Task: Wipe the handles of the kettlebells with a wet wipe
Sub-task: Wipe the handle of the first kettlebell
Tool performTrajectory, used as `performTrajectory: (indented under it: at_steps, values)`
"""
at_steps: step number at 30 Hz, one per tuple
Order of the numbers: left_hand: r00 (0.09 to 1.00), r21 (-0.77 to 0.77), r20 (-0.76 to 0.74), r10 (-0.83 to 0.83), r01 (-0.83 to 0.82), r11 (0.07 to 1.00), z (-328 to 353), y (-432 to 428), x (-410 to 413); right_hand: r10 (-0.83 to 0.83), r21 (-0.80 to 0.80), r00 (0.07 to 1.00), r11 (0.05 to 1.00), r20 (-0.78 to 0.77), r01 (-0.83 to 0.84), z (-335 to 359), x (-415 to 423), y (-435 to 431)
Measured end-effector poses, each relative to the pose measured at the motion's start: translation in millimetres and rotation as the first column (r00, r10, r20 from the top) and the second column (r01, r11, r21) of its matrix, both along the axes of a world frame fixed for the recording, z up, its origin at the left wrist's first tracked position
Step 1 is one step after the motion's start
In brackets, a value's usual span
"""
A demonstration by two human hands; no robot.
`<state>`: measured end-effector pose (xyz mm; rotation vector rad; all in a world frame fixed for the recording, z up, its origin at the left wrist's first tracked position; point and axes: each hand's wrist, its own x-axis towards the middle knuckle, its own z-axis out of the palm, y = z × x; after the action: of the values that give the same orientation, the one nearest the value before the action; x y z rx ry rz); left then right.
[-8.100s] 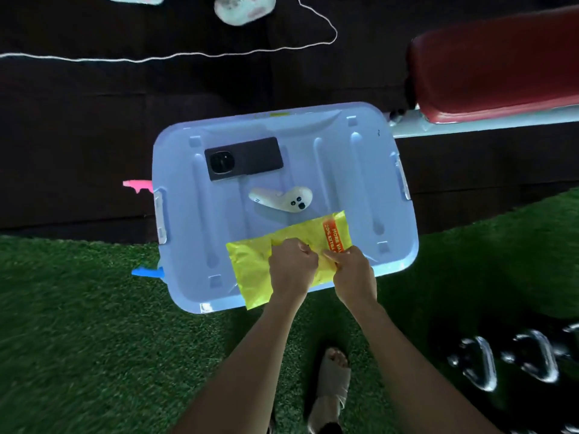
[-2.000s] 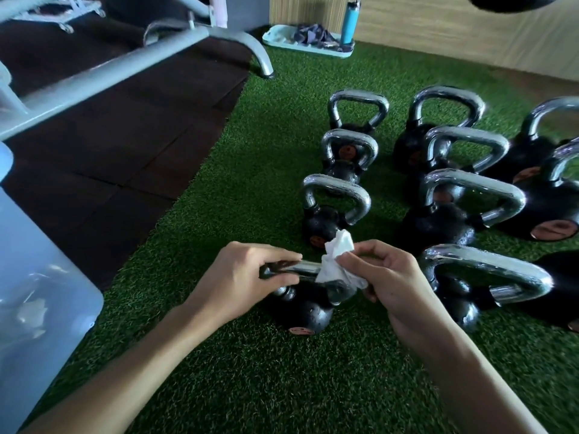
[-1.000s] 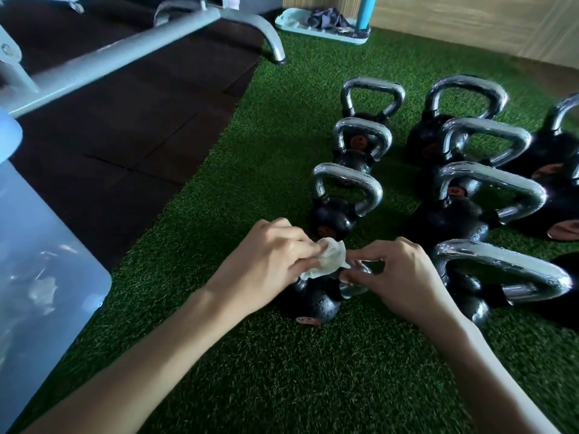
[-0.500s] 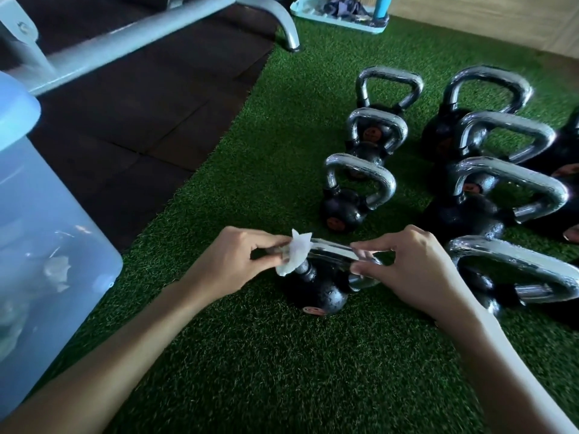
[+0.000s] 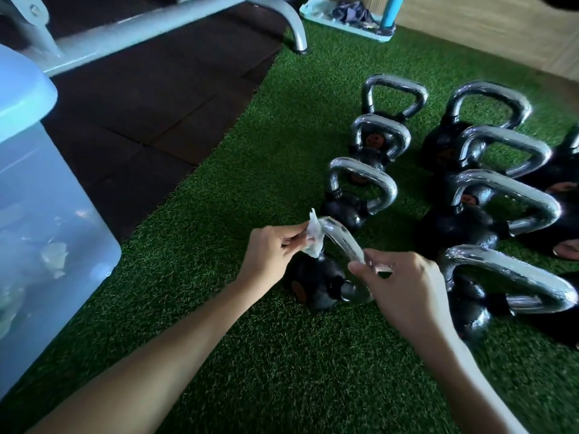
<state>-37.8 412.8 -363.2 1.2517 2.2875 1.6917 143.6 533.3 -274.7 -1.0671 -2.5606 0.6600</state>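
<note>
A small black kettlebell (image 5: 316,285) with a chrome handle (image 5: 341,238) stands on the green turf, nearest to me. My left hand (image 5: 271,256) pinches a white wet wipe (image 5: 314,242) wrapped around the handle's left bend. My right hand (image 5: 404,288) grips the right end of the same handle between thumb and fingers. Several more black kettlebells with chrome handles stand in rows behind and to the right, among them one (image 5: 354,198) just beyond the wiped one and a larger one (image 5: 501,283) at my right.
A translucent blue plastic bin (image 5: 47,233) stands at the left on the dark rubber floor (image 5: 150,108). A grey bench frame (image 5: 156,23) crosses the top left. A light tray (image 5: 344,17) with a blue bottle sits at the far turf edge.
The wipe passed from my right hand to my left. My left hand has slid it along the handle to the left bend, while my right hand now holds the handle's right end.
</note>
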Motion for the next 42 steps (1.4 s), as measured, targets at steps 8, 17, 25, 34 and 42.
performTrajectory:
  at_steps: [8,17,25,34,42]
  values:
    - [0.942,-0.017,0.28,0.184,-0.187,0.982,0.6,14.2,18.8,-0.016,-0.259,1.0,0.966,-0.005,0.014,12.2,0.5,-0.8]
    - [0.809,0.057,0.527,0.261,-0.34,0.939,6.0,17.8,27.4,0.009,-0.392,0.999,0.92,-0.034,-0.021,12.2,-11.7,1.4]
    - [0.987,-0.125,0.158,-0.029,0.049,0.991,-8.2,-4.3,-1.3,0.021,-0.431,0.999,0.901,-0.034,-0.034,11.3,-12.3,6.1]
    - [0.98,0.058,0.163,0.115,-0.126,0.99,13.0,5.0,5.5,0.025,-0.458,0.999,0.888,-0.029,-0.036,9.6,-13.9,9.8]
    - [0.85,0.105,0.511,0.125,-0.206,0.973,14.9,9.9,29.1,0.137,-0.473,0.99,0.874,0.013,-0.115,13.7,-13.4,18.1]
